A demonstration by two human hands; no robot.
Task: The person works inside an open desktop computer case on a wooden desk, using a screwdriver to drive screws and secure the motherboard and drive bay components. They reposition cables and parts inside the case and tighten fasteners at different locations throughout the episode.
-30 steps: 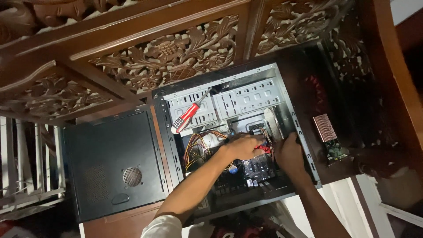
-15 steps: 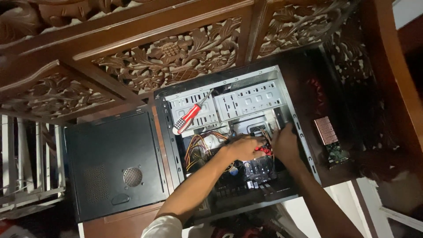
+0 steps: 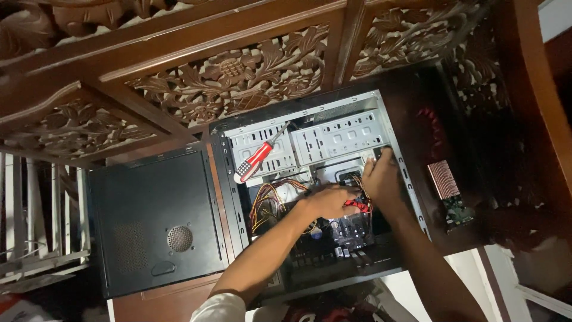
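An open computer case [image 3: 405, 179] lies on its side on a dark wooden table. Both my hands are inside it, over the motherboard [image 3: 348, 229]. My left hand [image 3: 328, 200] rests with curled fingers on a red cable connector [image 3: 357, 206] beside a bundle of coloured wires [image 3: 268, 206]. My right hand [image 3: 381, 176] sits just right of it, fingers reaching up toward the silver drive bay [image 3: 339, 137]; what it grips is hidden. A red and white screwdriver [image 3: 256, 158] lies on the left drive cage.
The black side panel [image 3: 155, 220] of the case lies flat to the left. A small circuit board with a copper-coloured heatsink [image 3: 447, 185] sits on the table to the right. Carved wooden furniture [image 3: 238, 77] runs along the far side.
My right hand has moved up and away from the lower motherboard area toward the drive bay. My left hand has stayed on the red connector.
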